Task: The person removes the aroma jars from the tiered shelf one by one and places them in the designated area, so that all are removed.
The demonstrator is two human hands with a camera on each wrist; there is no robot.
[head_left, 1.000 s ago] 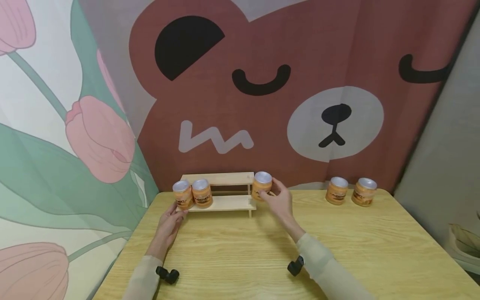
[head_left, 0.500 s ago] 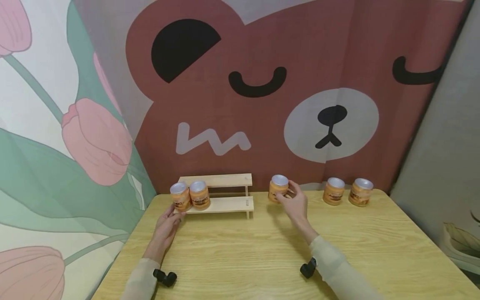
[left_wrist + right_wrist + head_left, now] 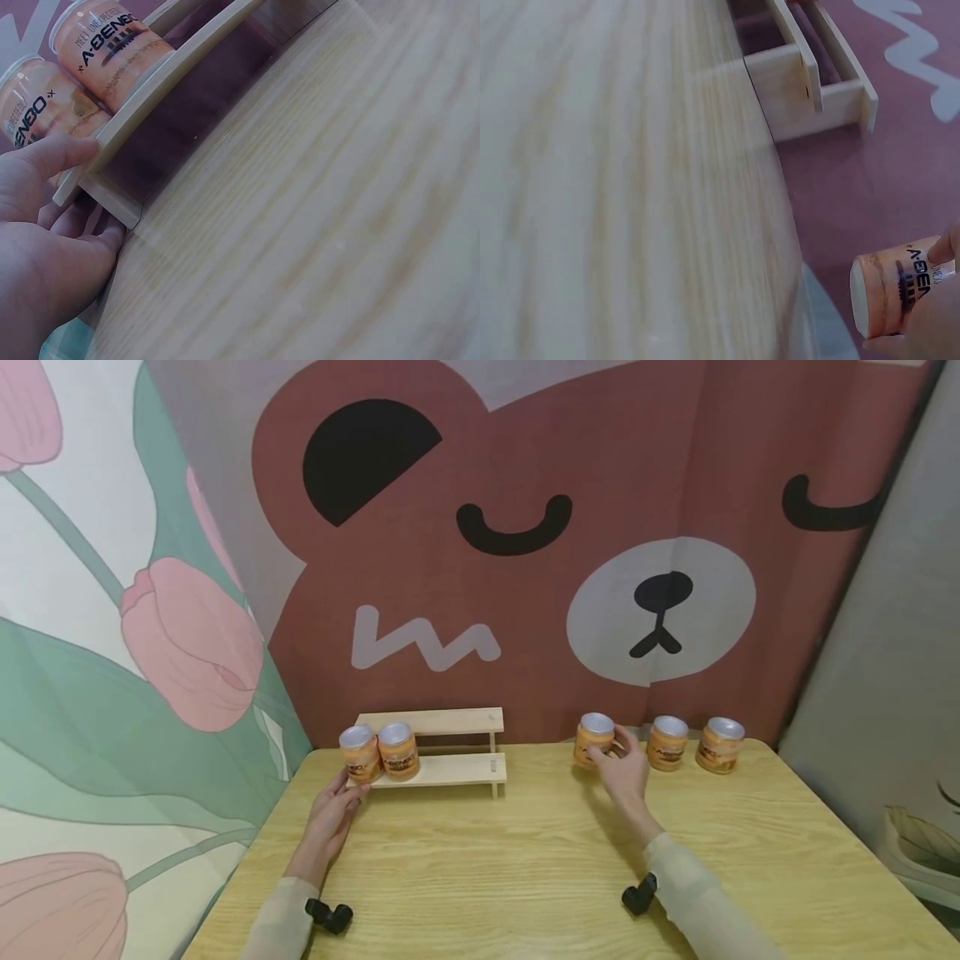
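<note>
A small two-step wooden display rack [image 3: 457, 770] stands at the back of the table. Side by side on the left part of its lower step are two orange cans with silver lids, the left can [image 3: 360, 758] and its neighbour [image 3: 401, 755]. My left hand [image 3: 330, 818] grips the rack's left end; in the left wrist view the thumb [image 3: 67, 152] lies against the step's edge, other fingers below it. To the right of the rack, my right hand [image 3: 626, 777] holds a similar orange can [image 3: 591, 745] upright, its base seen above the table in the right wrist view [image 3: 889, 292].
Two more orange cans, one nearer [image 3: 667, 747] and one farther right [image 3: 722, 748], stand at the table's back right. The wooden table [image 3: 480, 868] meets a bear-print curtain [image 3: 420, 568] at its back edge. A planter [image 3: 926, 852] is beyond the right side.
My right hand has carried its can rightward, from beside the rack's right end to near the two standing cans. The left hand keeps its grip on the rack.
</note>
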